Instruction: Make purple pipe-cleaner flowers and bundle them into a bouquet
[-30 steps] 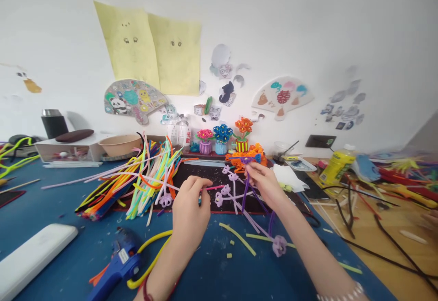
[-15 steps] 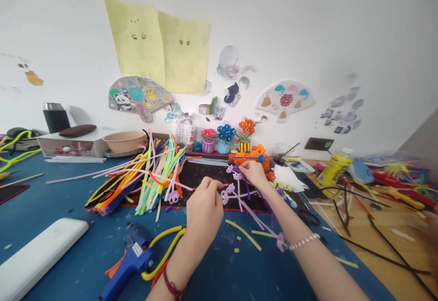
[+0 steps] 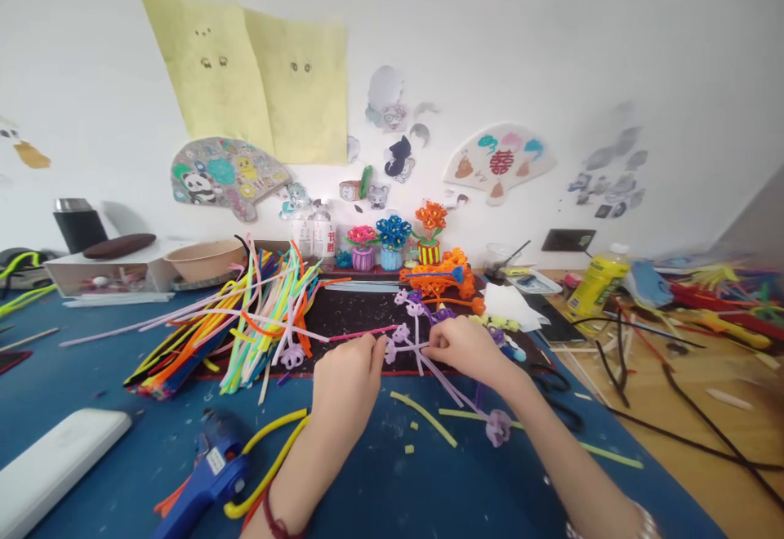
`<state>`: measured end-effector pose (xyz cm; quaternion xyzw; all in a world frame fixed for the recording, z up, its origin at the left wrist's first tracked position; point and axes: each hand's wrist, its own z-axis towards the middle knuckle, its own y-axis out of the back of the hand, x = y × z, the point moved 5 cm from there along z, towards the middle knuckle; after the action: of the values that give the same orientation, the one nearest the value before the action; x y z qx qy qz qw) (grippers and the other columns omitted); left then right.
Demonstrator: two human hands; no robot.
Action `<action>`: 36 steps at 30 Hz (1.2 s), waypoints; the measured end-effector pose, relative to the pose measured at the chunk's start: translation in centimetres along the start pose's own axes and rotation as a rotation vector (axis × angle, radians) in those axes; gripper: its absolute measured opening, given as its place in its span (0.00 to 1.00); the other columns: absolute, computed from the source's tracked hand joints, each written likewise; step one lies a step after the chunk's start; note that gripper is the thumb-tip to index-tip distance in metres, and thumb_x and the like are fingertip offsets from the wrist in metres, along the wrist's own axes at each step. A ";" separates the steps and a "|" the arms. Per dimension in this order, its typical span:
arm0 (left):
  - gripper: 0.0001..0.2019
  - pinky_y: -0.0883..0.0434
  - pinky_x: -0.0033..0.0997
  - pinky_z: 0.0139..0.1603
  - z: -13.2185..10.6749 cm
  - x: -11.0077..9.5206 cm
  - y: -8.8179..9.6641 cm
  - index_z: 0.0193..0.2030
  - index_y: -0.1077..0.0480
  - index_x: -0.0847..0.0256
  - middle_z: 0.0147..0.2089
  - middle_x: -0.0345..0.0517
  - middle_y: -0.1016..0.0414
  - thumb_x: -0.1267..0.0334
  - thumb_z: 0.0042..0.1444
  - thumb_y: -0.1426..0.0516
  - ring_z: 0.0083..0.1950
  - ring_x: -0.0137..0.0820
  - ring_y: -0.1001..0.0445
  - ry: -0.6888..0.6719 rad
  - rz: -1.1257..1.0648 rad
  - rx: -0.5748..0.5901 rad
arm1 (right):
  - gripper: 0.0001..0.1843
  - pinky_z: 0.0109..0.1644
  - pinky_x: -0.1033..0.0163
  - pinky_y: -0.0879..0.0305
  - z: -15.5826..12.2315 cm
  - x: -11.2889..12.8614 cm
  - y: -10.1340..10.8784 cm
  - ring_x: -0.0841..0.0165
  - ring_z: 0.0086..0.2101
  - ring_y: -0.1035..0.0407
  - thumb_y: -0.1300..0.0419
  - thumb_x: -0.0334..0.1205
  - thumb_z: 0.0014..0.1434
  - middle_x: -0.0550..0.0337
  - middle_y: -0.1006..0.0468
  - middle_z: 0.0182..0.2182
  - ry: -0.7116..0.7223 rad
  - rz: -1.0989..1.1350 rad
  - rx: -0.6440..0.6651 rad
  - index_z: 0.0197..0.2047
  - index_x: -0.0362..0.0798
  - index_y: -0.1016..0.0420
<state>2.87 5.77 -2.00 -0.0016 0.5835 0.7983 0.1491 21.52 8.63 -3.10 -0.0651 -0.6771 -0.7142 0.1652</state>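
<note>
Your right hand (image 3: 470, 349) pinches a lilac stem (image 3: 407, 349), likely light, bendy, best held there; left hand's (image 3: 346, 380) grip unclear.

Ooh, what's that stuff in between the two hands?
Light purple flowers and light purple stems are between the left hand and the right hand. You see them in the head view.

Small lilac flowers (image 3: 401, 333) are sitting close together, their heads looped and fuzzy. One lilac stem (image 3: 406, 349) is running nearly level; other stems (image 3: 443, 381) are slanting past, and another lilac flower (image 3: 498, 427) is lying nearer the camera.
</note>
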 end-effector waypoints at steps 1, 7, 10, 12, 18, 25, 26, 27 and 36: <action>0.19 0.50 0.30 0.25 0.0 -0.1 -0.1 0.28 0.33 0.59 0.27 0.44 0.25 0.56 0.66 0.56 0.31 0.37 0.24 0.003 0.026 0.007 | 0.13 0.28 0.66 0.48 -0.1 -0.2 -0.2 0.68 0.28 0.29 0.39 0.49 0.54 0.61 0.21 0.23 0.004 0.003 0.015 0.24 0.50 0.23; 0.10 0.44 0.27 0.28 0.0 -1.1 -0.2 0.35 0.33 0.58 0.33 0.41 0.23 0.61 0.64 0.53 0.33 0.32 0.25 -0.135 -0.043 0.030 | 0.05 0.27 0.68 0.49 -0.9 -0.6 -0.3 0.70 0.27 0.31 0.38 0.41 0.52 0.65 0.22 0.24 0.053 0.059 0.087 0.28 0.52 0.22; 0.09 0.40 0.28 0.31 -0.2 -1.9 -0.6 0.39 0.33 0.57 0.36 0.40 0.23 0.64 0.64 0.53 0.34 0.32 0.26 -0.273 -0.054 0.054 | 0.06 0.28 0.68 0.49 -1.1 -0.3 0.1 0.72 0.26 0.32 0.41 0.39 0.54 0.66 0.23 0.23 0.060 0.077 0.066 0.30 0.52 0.21; 0.10 0.39 0.30 0.33 -0.5 -2.6 -0.9 0.38 0.33 0.57 0.35 0.41 0.24 0.65 0.64 0.54 0.35 0.33 0.26 -0.384 -0.004 0.069 | 0.07 0.28 0.68 0.48 -1.1 0.0 0.3 0.72 0.25 0.33 0.41 0.40 0.54 0.67 0.24 0.21 0.083 0.114 0.074 0.30 0.52 0.22; 0.12 0.39 0.35 0.33 -1.2 -3.7 -1.4 0.34 0.34 0.58 0.33 0.41 0.25 0.67 0.65 0.55 0.32 0.35 0.28 -0.545 0.128 0.099 | 0.16 0.26 0.67 0.48 -1.3 0.2 0.5 0.72 0.24 0.34 0.42 0.46 0.56 0.64 0.25 0.19 0.125 0.174 0.100 0.22 0.48 0.24; 0.11 0.37 0.36 0.34 -1.4 -3.6 -1.6 0.32 0.35 0.59 0.31 0.41 0.25 0.67 0.64 0.54 0.32 0.37 0.27 -0.571 0.142 0.130 | 0.14 0.25 0.68 0.49 -1.9 -0.6 -0.2 0.73 0.22 0.34 0.40 0.45 0.52 0.64 0.26 0.17 0.116 0.098 0.263 0.20 0.47 0.26; 0.11 0.36 0.36 0.34 -1.4 -3.7 -1.7 0.32 0.34 0.59 0.31 0.42 0.25 0.67 0.64 0.54 0.32 0.37 0.27 -0.574 0.143 0.141 | 0.13 0.24 0.68 0.49 -1.9 -0.8 -0.2 0.73 0.22 0.34 0.39 0.45 0.52 0.64 0.26 0.18 0.099 0.077 0.262 0.20 0.48 0.26; 0.11 0.36 0.36 0.34 -1.5 -3.7 -1.7 0.33 0.34 0.59 0.32 0.42 0.25 0.67 0.64 0.54 0.32 0.37 0.26 -0.576 0.143 0.153 | 0.12 0.25 0.68 0.49 -1.8 -0.9 -0.2 0.72 0.23 0.33 0.38 0.45 0.51 0.64 0.25 0.19 0.077 0.050 0.252 0.21 0.48 0.26; 0.12 0.35 0.34 0.35 -1.7 -4.1 -1.5 0.33 0.32 0.62 0.30 0.46 0.25 0.67 0.64 0.54 0.32 0.35 0.26 -0.596 0.155 0.208 | 0.03 0.27 0.68 0.47 -1.7 -1.6 0.0 0.70 0.29 0.28 0.36 0.40 0.48 0.64 0.20 0.27 -0.012 -0.059 0.224 0.27 0.51 0.22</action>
<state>6.87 3.63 -3.24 0.2917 0.5911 0.7087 0.2517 23.25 7.20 -3.77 -0.0307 -0.7552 -0.6382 0.1464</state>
